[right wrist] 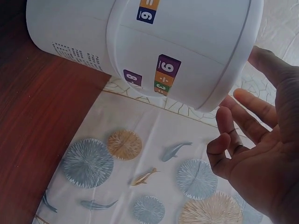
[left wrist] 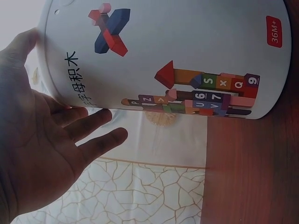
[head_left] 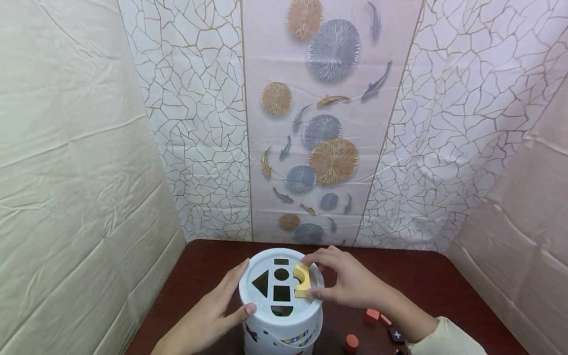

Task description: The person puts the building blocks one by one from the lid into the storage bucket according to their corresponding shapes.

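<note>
A white bucket [head_left: 266, 342] with printed letter-block pictures stands near the table's front, its lid [head_left: 259, 262] cut with several shaped holes. On the lid's right side, a yellow arch-shaped block [head_left: 305, 281] sits at a hole, tilted or partly in it; I cannot tell how deep. My right hand [head_left: 350, 281] pinches the block between thumb and fingers at its two ends. Against the lid's left edge rests my left hand [head_left: 215, 310], thumb in front and fingers behind. In the left wrist view those fingers look fairly straight beside the bucket [left wrist: 154, 42]. The block is hidden in both wrist views.
Right of the bucket, on the dark red table [head_left: 399, 268], lie a red cylinder [head_left: 351, 343], red blocks [head_left: 372, 315] and a black block with a white mark [head_left: 397, 336]. Patterned cloth [head_left: 204, 123] hangs behind the table, with plain cloth at both sides.
</note>
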Demonstrator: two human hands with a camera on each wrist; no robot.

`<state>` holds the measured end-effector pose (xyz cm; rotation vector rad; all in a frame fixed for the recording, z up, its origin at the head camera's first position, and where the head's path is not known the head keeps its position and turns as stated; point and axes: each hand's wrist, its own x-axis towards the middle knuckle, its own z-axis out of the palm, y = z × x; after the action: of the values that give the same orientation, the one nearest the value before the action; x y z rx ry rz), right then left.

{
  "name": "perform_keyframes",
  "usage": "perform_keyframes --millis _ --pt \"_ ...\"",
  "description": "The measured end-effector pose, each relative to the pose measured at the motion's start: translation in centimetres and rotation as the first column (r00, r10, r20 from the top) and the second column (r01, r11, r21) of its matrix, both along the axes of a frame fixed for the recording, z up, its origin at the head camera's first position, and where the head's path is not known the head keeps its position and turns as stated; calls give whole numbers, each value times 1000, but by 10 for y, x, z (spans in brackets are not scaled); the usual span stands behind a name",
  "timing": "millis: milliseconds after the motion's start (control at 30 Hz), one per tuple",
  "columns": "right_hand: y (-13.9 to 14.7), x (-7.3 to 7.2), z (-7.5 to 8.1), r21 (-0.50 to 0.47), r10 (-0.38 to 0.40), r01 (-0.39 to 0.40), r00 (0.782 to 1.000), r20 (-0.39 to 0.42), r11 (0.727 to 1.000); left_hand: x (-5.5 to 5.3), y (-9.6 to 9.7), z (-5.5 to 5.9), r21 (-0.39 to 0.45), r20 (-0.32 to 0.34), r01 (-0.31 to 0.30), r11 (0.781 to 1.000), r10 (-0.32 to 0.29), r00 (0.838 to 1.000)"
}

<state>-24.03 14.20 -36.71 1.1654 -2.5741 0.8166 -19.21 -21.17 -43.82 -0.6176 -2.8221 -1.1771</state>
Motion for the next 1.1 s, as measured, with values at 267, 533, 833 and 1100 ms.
perform_keyframes --millis 267,533,833,1100 --pt "-4 0 2 20 -30 29 998 48 999 0 0 -1 0 5 -8 1000 8 1000" --pt "-5 -1 4 34 -41 38 996 79 999 0 0 -3 6 10 -9 1000 9 1000" --pt "-5 0 2 19 -29 28 998 56 999 0 -1 -4 2 -35 -5 1000 5 999" --pt "-4 2 0 -2 -4 4 1000 -12 1000 0 0 -4 7 -18 -2 1000 2 1000"
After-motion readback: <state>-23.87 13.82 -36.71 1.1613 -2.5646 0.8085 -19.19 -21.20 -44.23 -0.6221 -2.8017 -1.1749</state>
